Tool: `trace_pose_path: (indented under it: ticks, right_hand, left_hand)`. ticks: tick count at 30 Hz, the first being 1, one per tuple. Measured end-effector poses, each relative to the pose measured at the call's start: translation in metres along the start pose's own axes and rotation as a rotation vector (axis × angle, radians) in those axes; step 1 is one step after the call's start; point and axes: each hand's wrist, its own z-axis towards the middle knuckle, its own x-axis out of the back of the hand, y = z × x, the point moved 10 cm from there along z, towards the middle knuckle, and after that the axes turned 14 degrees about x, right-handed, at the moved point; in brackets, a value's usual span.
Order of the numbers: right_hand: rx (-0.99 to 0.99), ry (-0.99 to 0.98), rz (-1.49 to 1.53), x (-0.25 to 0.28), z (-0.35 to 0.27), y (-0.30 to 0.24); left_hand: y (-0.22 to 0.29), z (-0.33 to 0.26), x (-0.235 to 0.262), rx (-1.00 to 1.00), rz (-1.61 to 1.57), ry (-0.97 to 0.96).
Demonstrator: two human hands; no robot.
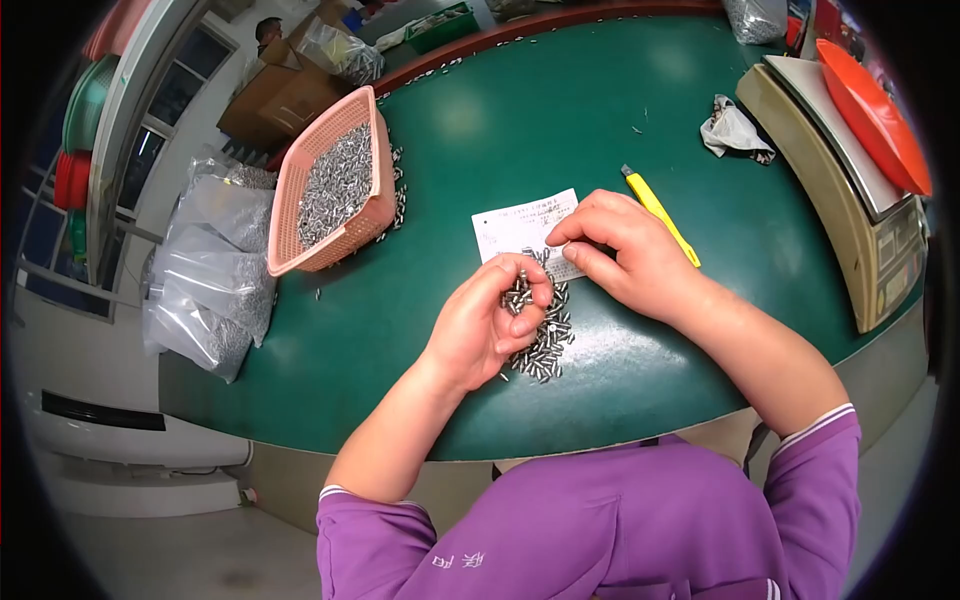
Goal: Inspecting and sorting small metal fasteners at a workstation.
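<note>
Small shiny metal cylinders lie in a loose pile (548, 352) on the green table, with part of the pile hidden under my hands. My left hand (480, 318) is curled at the pile's left side, and several of the cylinders show inside its bent fingers. Just above and right of it, my right hand (622, 245) has its thumb and forefinger pinched together; what lies between the tips is too small to make out. A white paper slip (505, 228) with print and handwriting lies beneath the right fingertips and at the pile's far end.
Right of the slip lies a yellow box cutter (662, 217). A pink basket (345, 247) full of metal cylinders stands at left, beside filled plastic bags (213, 265). At right is a scale (840, 190) with an orange-red dish (872, 115); a crumpled white bag (735, 130) lies near it.
</note>
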Motion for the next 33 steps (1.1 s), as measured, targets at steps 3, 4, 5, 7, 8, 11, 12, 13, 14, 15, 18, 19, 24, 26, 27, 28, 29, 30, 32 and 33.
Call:
trace_pose_path:
  ticks: [3,4,5,7,8,11,12,13,14,15,18,19,24,26,27,28,29,30,32,33]
  right_hand:
    - [0.022,-0.003,-0.118,0.007,-0.001,-0.002]
    - [0.045,-0.033,-0.17,0.006,0.0,-0.003]
    - [0.069,-0.066,-0.223,0.004,0.0,-0.004]
    - [0.111,-0.1,-0.3,-0.003,0.0,-0.006]
    - [0.133,-0.129,-0.336,-0.006,0.001,-0.008]
    - [0.139,-0.182,-0.416,-0.016,0.003,-0.008]
    - [0.145,-0.186,-0.44,-0.017,0.005,-0.01]
    - [0.151,-0.2,-0.447,-0.02,0.009,-0.012]
    - [0.157,-0.214,-0.455,-0.022,0.012,-0.014]
    - [0.151,-0.223,-0.472,-0.023,0.016,-0.015]
    - [0.149,-0.263,-0.501,-0.027,0.023,-0.011]
    - [0.163,-0.289,-0.508,-0.029,0.027,-0.014]
    - [0.042,-0.196,-0.459,-0.015,0.036,-0.011]
    - [-0.198,-0.09,-0.092,-0.01,0.029,0.001]
    - [-0.286,-0.043,0.053,-0.008,0.024,0.004]
    - [-0.286,-0.035,0.141,-0.01,0.02,0.007]
    - [-0.286,-0.042,0.141,-0.013,0.017,0.007]
    - [-0.249,-0.006,0.231,-0.015,0.016,0.003]
    - [-0.185,0.008,0.321,-0.017,0.011,0.002]
    - [-0.186,0.004,0.327,-0.02,0.011,-0.002]
  left_hand:
    - [0.006,0.001,-0.002,-0.067,-0.125,-0.007]
    - [0.007,0.002,-0.001,-0.073,-0.151,-0.013]
    - [0.008,0.003,0.002,-0.081,-0.181,-0.021]
    - [0.009,0.002,0.007,-0.081,-0.206,-0.004]
    - [0.01,0.002,0.01,-0.082,-0.212,0.019]
    - [0.015,0.001,0.014,-0.106,-0.214,0.012]
    - [0.016,0.002,0.015,-0.107,-0.23,-0.001]
    - [0.017,0.001,0.02,-0.114,-0.239,0.015]
    - [0.018,0.0,0.025,-0.12,-0.249,0.032]
    - [0.02,-0.001,0.026,-0.127,-0.249,0.03]
    - [0.022,0.0,0.027,-0.145,-0.23,0.025]
    - [0.024,-0.001,0.026,-0.165,-0.251,0.016]
    - [0.023,-0.003,0.021,-0.172,-0.186,0.025]
    - [0.018,-0.002,0.022,-0.154,-0.151,0.054]
    - [0.015,0.0,0.02,-0.132,-0.123,0.079]
    - [0.014,0.001,0.014,-0.127,-0.104,0.026]
    - [0.013,0.001,0.014,-0.13,-0.11,0.027]
    - [0.012,0.001,0.007,-0.115,-0.073,-0.003]
    - [0.009,0.0,-0.003,-0.1,-0.027,-0.023]
    - [0.009,0.0,-0.001,-0.099,-0.031,-0.017]
